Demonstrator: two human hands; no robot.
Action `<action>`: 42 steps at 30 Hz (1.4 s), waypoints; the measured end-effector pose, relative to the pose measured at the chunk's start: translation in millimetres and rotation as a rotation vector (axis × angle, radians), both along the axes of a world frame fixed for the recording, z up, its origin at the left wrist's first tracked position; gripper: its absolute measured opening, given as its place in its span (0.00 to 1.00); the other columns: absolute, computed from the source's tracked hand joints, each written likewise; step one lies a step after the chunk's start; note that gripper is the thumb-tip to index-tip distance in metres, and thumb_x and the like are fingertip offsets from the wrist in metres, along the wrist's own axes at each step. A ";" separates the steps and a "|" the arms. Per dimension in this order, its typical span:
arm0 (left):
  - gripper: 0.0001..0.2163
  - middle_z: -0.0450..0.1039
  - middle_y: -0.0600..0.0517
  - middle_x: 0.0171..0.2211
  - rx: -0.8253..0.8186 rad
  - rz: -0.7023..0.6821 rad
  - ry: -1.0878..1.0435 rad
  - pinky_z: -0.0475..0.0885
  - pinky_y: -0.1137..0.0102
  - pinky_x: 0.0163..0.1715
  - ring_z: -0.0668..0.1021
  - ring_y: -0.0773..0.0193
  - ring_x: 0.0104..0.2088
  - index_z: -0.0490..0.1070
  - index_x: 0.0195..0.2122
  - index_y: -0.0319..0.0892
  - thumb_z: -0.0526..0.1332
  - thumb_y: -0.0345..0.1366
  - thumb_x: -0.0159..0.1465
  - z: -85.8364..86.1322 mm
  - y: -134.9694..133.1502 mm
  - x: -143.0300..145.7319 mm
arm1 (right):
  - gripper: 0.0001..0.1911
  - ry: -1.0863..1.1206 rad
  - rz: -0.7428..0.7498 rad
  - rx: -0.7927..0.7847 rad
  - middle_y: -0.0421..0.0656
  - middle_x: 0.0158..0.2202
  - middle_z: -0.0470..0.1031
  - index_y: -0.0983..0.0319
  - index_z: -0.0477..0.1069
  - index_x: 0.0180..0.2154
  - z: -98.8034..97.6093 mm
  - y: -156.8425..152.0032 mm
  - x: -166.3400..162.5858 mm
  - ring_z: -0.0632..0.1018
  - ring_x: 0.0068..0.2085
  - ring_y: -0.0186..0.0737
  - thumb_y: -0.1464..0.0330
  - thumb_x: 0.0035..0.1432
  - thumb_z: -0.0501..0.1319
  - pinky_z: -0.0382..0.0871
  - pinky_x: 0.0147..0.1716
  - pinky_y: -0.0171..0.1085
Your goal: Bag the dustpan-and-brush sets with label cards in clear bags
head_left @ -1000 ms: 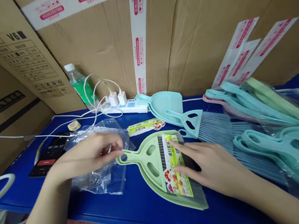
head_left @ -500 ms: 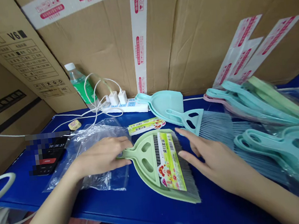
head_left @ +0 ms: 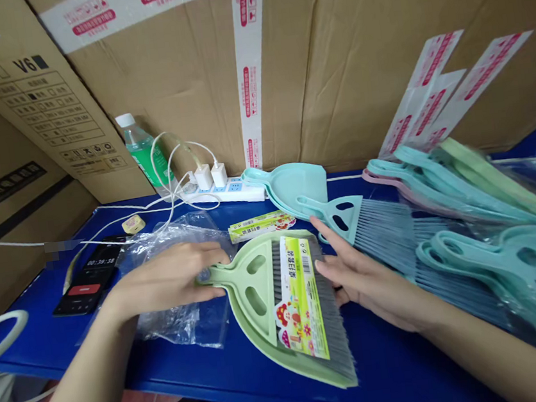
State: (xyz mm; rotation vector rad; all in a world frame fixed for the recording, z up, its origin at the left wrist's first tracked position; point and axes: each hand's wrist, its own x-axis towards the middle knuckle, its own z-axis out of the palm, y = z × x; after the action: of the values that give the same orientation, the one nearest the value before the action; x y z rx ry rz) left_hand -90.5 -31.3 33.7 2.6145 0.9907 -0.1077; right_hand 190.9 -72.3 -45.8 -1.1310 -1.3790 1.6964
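The left hand [head_left: 177, 276], at nine o'clock of the green dustpan [head_left: 286, 363], has a narrow grip, its thumb and fingers closed on the handle end; a second ago it only pinched the tip. The green brush [head_left: 265, 282] lies nested on the dustpan at six o'clock of the view, over the blue surface [head_left: 195, 370]. The right hand [head_left: 374, 285], whose fingers lay across the printed card [head_left: 303, 297] a second ago, has come off it to three o'clock; its grip is loose and holds nothing visible, and I cannot tell whether a fingertip brushes the bristles. The card's face is now uncovered, lying slanted across the bristles, so the left grip alone seems to steady the set. A crumpled clear bag [head_left: 185, 326] lies at nine o'clock, spare cards [head_left: 261, 226] at twelve, and a light-blue brush [head_left: 340, 218] at one.
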 end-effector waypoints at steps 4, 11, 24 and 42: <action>0.08 0.73 0.49 0.38 0.009 -0.032 -0.029 0.66 0.69 0.31 0.76 0.61 0.33 0.70 0.42 0.40 0.60 0.37 0.64 -7.3 1.7 1.9 | 0.47 -0.010 -0.004 -0.006 0.43 0.44 0.78 0.50 0.23 0.67 -2.3 1.8 -0.7 0.80 0.41 0.43 0.61 0.61 0.56 0.77 0.37 0.44; 0.14 0.73 0.50 0.38 0.147 0.112 -0.134 0.68 0.70 0.32 0.75 0.63 0.32 0.69 0.42 0.42 0.57 0.47 0.66 0.9 5.1 -0.9 | 0.43 0.015 -0.007 0.038 0.46 0.48 0.77 0.51 0.39 0.68 0.4 3.3 2.1 0.80 0.44 0.46 0.59 0.58 0.59 0.76 0.45 0.50; 0.10 0.74 0.41 0.29 0.318 0.403 0.385 0.69 0.64 0.30 0.78 0.51 0.31 0.69 0.34 0.36 0.53 0.37 0.64 -25.3 4.5 7.8 | 0.39 -0.055 -0.043 0.080 0.49 0.50 0.75 0.54 0.40 0.67 -1.0 4.5 11.1 0.80 0.44 0.47 0.60 0.60 0.57 0.75 0.46 0.53; 0.14 0.64 0.57 0.16 0.048 0.390 -0.037 0.62 0.70 0.24 0.68 0.67 0.19 0.55 0.23 0.44 0.44 0.34 0.68 -10.3 -1.9 16.7 | 0.47 0.007 -0.078 0.027 0.47 0.49 0.76 0.53 0.38 0.68 1.3 2.1 3.6 0.80 0.45 0.48 0.54 0.56 0.61 0.74 0.46 0.51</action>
State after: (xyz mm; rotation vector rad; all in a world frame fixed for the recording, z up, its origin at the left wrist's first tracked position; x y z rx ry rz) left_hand -73.9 -33.2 23.4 2.4004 1.4813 0.0606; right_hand 194.5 -70.2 -44.5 -1.1476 -1.3328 1.6204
